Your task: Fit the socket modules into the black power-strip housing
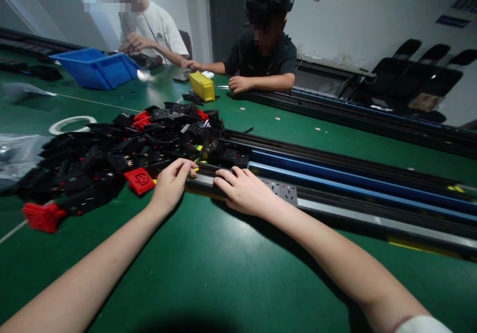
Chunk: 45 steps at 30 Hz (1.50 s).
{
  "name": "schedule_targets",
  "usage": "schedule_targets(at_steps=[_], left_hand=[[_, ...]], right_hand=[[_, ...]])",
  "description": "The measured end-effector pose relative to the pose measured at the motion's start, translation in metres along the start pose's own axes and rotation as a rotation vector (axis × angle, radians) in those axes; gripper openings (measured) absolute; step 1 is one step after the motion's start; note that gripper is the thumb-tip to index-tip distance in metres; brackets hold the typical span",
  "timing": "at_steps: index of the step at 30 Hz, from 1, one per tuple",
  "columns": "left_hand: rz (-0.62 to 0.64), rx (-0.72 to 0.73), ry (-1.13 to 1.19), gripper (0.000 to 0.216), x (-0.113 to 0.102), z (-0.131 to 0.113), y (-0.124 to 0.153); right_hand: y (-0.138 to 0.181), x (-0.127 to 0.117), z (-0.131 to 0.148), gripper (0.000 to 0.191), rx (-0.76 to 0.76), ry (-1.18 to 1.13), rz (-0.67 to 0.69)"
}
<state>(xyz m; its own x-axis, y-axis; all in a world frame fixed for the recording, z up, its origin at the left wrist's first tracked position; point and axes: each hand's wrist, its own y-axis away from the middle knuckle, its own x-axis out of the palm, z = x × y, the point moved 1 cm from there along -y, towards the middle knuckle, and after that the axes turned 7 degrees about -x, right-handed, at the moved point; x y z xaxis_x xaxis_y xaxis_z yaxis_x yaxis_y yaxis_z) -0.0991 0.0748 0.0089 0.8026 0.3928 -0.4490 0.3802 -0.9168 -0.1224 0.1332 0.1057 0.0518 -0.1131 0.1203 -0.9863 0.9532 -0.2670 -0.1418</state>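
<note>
Your 2 hands rest on the near end of a long power strip rail (pixel 283 192), whose long axis runs away to your right. Your left hand (pixel 171 184) lies loosely curled, fingertips on the end; your right hand (pixel 244 190) lies flat, palm down, gripping nothing. No writing is legible.

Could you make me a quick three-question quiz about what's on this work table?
1. True or false: both hands rest on the long power strip.
2. What colour is the bin at the far left: A blue, B red, C white?
3. The left hand lies right beside a flat ____ part.

Key: 1 true, with the right hand on it too; 2 A; 3 red.
</note>
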Motion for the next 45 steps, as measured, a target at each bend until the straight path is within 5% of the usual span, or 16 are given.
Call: schedule_targets(at_steps=[12,22,29,38,45], left_hand=[[0.170,0.140,-0.238,0.039,0.004,-0.012,0.011],[-0.179,0.330,-0.607,0.030,0.007,-0.009,0.019],[-0.167,0.358,-0.935,0.045,0.006,-0.010,0.021],[-0.220,0.431,-0.954,0.037,0.005,-0.010,0.018],[-0.141,0.468,-0.613,0.026,0.002,-0.007,0.012]], right_hand=[[0.002,0.004,0.004,0.043,-0.014,0.111,-0.017],[0.002,0.005,0.003,0.046,-0.022,0.123,-0.010],[0.002,0.007,0.004,0.045,-0.028,0.178,-0.024],[0.002,0.006,0.004,0.044,-0.030,0.178,-0.026],[0.002,0.006,0.003,0.046,-0.028,0.159,-0.021]])
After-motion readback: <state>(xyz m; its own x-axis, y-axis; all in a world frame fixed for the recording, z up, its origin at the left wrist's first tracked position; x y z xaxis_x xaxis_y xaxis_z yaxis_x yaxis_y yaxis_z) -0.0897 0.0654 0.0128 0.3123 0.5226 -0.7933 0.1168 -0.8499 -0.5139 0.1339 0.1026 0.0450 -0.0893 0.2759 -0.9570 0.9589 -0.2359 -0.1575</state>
